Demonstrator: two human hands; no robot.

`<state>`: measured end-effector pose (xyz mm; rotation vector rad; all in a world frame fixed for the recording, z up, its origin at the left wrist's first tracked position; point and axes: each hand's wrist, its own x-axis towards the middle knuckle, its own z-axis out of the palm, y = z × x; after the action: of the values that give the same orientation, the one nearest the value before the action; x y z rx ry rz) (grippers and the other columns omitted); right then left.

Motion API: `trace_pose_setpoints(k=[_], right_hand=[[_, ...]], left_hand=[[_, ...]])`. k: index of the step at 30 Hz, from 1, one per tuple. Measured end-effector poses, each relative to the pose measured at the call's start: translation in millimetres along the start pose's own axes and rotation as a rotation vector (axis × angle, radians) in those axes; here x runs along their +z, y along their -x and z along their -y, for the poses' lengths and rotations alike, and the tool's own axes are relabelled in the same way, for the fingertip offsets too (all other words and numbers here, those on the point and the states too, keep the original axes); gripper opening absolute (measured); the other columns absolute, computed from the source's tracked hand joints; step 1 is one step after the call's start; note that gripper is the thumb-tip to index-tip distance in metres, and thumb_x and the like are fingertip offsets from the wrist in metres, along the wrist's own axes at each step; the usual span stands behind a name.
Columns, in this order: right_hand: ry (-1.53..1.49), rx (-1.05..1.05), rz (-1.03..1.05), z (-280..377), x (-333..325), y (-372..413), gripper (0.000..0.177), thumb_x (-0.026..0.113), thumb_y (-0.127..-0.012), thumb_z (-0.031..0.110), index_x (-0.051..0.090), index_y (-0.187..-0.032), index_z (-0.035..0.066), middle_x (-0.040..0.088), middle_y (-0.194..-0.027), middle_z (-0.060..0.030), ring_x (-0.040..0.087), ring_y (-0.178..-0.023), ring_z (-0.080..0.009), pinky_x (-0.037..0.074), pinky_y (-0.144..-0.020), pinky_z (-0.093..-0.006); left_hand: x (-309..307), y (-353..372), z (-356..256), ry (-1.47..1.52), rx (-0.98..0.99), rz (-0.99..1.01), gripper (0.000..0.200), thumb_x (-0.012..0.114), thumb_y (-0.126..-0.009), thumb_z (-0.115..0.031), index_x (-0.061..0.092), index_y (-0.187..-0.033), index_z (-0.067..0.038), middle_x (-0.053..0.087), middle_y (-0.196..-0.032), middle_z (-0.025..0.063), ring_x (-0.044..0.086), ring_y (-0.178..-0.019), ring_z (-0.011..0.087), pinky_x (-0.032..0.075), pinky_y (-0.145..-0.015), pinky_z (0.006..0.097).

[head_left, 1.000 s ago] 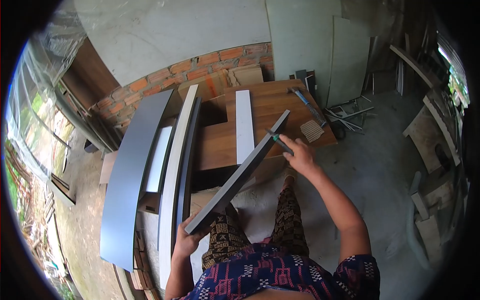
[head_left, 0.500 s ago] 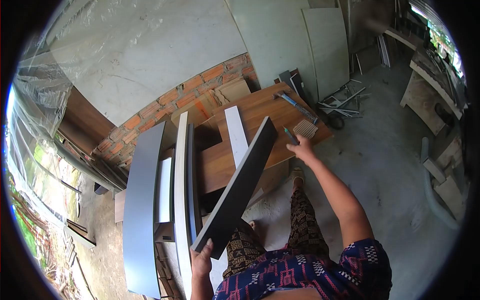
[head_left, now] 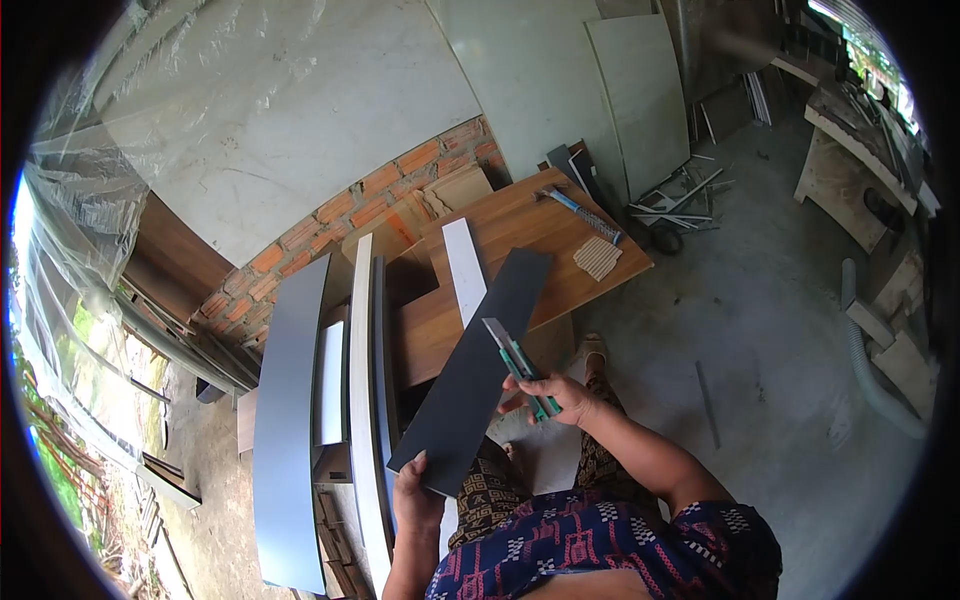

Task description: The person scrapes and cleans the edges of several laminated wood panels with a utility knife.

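Observation:
My left hand [head_left: 417, 492] grips the near end of a long dark board [head_left: 475, 370], thumb on its upper face. The board slants away from me, its far end over the wooden table [head_left: 600, 275]. In my right hand [head_left: 553, 397] is a green utility knife [head_left: 524, 370] with its blade out, pointing up and left above the board. A white strip [head_left: 463, 265] lies on the table beside the dark board. Farther back on the table are a hammer [head_left: 582, 211] and a small corrugated piece [head_left: 598, 258].
Long panels, one blue-grey [head_left: 290, 430] and one pale [head_left: 361, 400], stand on edge left of the table. A brick and plaster wall [head_left: 380, 181] is behind. Metal scraps [head_left: 688, 205] lie on the floor beyond the table; a hose [head_left: 868, 380] is at the right.
My right hand has come in left and nearer to me, bringing the knife over the board. The dark board has turned so that its broad face shows more.

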<state>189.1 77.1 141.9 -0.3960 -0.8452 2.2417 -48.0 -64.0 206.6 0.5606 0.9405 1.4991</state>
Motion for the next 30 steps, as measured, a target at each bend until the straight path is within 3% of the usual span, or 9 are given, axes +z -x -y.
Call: trace_pose_setpoints(k=[4, 7, 13, 16, 17, 20, 24, 26, 30], right_hand=[[0.033, -0.034, 0.017, 5, 20, 1, 0.040, 0.065, -0.082, 0.027, 0.053, -0.117, 0.010, 0.059, -0.107, -0.0011, 0.061, -0.090, -0.0167, 0.048, -0.055, -0.0276], [0.062, -0.032, -0.013, 10, 32, 2, 0.042, 0.066, -0.082, 0.026, 0.054, -0.119, 0.010, 0.059, -0.106, 0.0000, 0.059, -0.084, -0.0122, 0.049, -0.055, -0.0266], [0.068, 0.012, -0.075, 1, 46, -2, 0.032, 0.065, -0.082, 0.022, 0.061, -0.110, 0.007, 0.061, -0.102, 0.0001, 0.056, -0.080, -0.0086, 0.049, -0.055, -0.0248], [0.127, -0.029, -0.118, 2, 53, -4, 0.032, 0.064, -0.083, 0.021, 0.060, -0.111, 0.006, 0.062, -0.099, -0.0027, 0.060, -0.080, -0.0124, 0.050, -0.052, -0.0260], [0.149, -0.048, -0.122, 4, 54, -5, 0.033, 0.064, -0.083, 0.021, 0.058, -0.112, 0.006, 0.062, -0.099, -0.0040, 0.061, -0.079, -0.0141, 0.051, -0.051, -0.0265], [0.190, -0.014, -0.142, 15, 59, -8, 0.032, 0.065, -0.081, 0.020, 0.060, -0.108, 0.004, 0.062, -0.095, -0.0042, 0.061, -0.078, -0.0139, 0.051, -0.051, -0.0265], [0.163, 0.014, -0.165, 28, 75, -12, 0.028, 0.065, -0.080, 0.018, 0.062, -0.104, 0.004, 0.062, -0.096, -0.0045, 0.061, -0.079, -0.0152, 0.051, -0.051, -0.0283], [0.167, 0.033, -0.183, 32, 79, -15, 0.025, 0.064, -0.080, 0.017, 0.063, -0.101, 0.004, 0.062, -0.095, -0.0049, 0.061, -0.079, -0.0161, 0.051, -0.051, -0.0291], [0.212, 0.068, -0.150, 28, 74, -22, 0.026, 0.064, -0.080, 0.018, 0.061, -0.102, 0.003, 0.062, -0.095, -0.0059, 0.062, -0.076, -0.0179, 0.053, -0.051, -0.0300]], left_hand=[[12, 1, 7, 0.122, -0.066, -0.076, 0.058, 0.067, -0.075, -0.026, 0.045, -0.121, 0.001, 0.057, -0.107, 0.0163, 0.062, -0.091, 0.0300, 0.054, -0.071, 0.0423], [20, 8, 4, 0.166, -0.132, -0.052, 0.051, 0.067, -0.075, -0.021, 0.047, -0.118, 0.000, 0.057, -0.110, 0.0128, 0.058, -0.099, 0.0281, 0.049, -0.083, 0.0431], [11, 10, 7, 0.086, -0.281, 0.176, 0.063, 0.066, -0.075, -0.032, 0.042, -0.126, -0.002, 0.055, -0.112, 0.0143, 0.058, -0.099, 0.0266, 0.055, -0.071, 0.0407], [0, 14, 0, -0.163, -0.083, 0.216, 0.078, 0.069, -0.072, -0.041, 0.035, -0.131, -0.002, 0.051, -0.117, 0.0188, 0.057, -0.101, 0.0312, 0.056, -0.065, 0.0425], [2, 19, -11, -0.332, -0.029, 0.180, 0.102, 0.073, -0.064, -0.052, 0.024, -0.138, -0.003, 0.042, -0.126, 0.0221, 0.053, -0.108, 0.0331, 0.056, -0.066, 0.0418], [-14, 27, -14, -0.708, 0.357, -0.172, 0.128, 0.078, -0.051, -0.062, 0.009, -0.144, -0.006, 0.035, -0.133, 0.0258, 0.043, -0.119, 0.0389, 0.047, -0.085, 0.0520], [15, 32, -42, -1.671, 0.636, 0.069, 0.101, 0.085, -0.051, -0.033, 0.034, -0.135, -0.010, 0.041, -0.130, 0.0194, 0.034, -0.126, 0.0390, 0.032, -0.103, 0.0491], [18, 24, -36, -1.592, 0.645, -0.052, 0.073, 0.082, -0.049, -0.012, 0.052, -0.115, -0.007, 0.049, -0.122, 0.0136, 0.033, -0.127, 0.0388, 0.028, -0.105, 0.0485], [36, 11, -46, -1.737, 0.814, -0.079, 0.049, 0.077, -0.056, -0.009, 0.060, -0.102, -0.008, 0.055, -0.113, 0.0137, 0.041, -0.122, 0.0369, 0.033, -0.101, 0.0462]])
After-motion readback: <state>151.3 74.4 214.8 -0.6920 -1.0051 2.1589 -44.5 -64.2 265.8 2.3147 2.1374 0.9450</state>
